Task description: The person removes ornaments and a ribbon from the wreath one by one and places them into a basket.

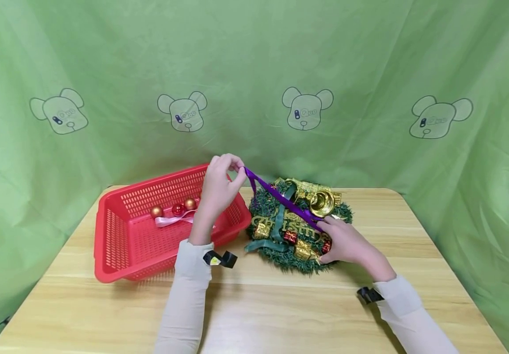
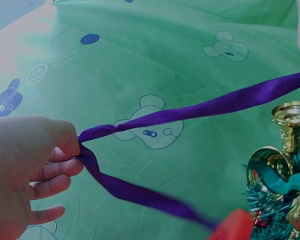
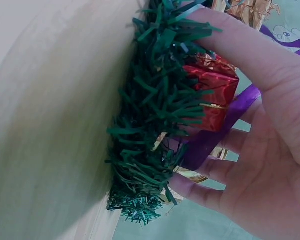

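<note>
My left hand (image 1: 220, 189) is raised above the right end of the red basket and pinches a purple ribbon (image 1: 283, 200) between thumb and index finger. In the left wrist view the ribbon (image 2: 230, 102) splits into two strands at the fingertips. One strand runs taut across to the green tinsel wreath (image 1: 276, 255). My right hand (image 1: 347, 241) lies at the wreath's right side, fingers spread and fairly straight. Its thumb rests along the tinsel (image 3: 145, 100); the fingers reach past a red gift box (image 3: 217, 92) and the ribbon, with fingertips partly hidden. Gold bells (image 1: 322, 203) sit on the wreath.
A red plastic basket (image 1: 104, 236) stands left on the wooden table (image 1: 281, 314). Inside it are gold balls (image 1: 156, 211), a red ball (image 1: 178, 210) and a pink ribbon (image 1: 168, 222). A green curtain (image 1: 245, 59) hangs behind the table.
</note>
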Tool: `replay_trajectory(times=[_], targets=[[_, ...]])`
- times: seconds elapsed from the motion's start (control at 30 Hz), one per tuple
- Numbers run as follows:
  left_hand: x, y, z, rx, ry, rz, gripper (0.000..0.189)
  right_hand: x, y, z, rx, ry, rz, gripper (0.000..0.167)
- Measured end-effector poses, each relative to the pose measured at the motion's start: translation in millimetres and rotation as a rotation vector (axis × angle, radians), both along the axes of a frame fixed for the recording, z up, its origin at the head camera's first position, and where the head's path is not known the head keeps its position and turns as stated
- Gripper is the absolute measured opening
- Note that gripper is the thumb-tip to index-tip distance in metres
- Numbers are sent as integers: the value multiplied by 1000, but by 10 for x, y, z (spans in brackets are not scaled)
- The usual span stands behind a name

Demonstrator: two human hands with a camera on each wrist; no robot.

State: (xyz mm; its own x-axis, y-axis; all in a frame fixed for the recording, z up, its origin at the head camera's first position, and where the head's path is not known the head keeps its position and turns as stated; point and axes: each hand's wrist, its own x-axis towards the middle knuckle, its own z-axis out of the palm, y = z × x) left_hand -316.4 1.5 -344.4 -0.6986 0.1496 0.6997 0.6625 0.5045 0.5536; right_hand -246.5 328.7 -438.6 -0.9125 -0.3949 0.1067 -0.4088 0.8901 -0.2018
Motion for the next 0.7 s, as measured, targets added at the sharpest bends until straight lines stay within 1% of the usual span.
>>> replay_trajectory(times=[0.23,0.37,0.5,0.7], targets=[[-28,-108,30,92,5,107,7,-7,3,-5,2,-3,1,97],[-42,-172,47,143,4,151,7,-10,-5,-6,4,-7,-3,98],[-40,-219,70,171,-7,165,8,-7,-10,7,8,-15,-8,99],[-10,-250,96,221,-34,153,9,-4,-3,14,17,-30,-11,99]])
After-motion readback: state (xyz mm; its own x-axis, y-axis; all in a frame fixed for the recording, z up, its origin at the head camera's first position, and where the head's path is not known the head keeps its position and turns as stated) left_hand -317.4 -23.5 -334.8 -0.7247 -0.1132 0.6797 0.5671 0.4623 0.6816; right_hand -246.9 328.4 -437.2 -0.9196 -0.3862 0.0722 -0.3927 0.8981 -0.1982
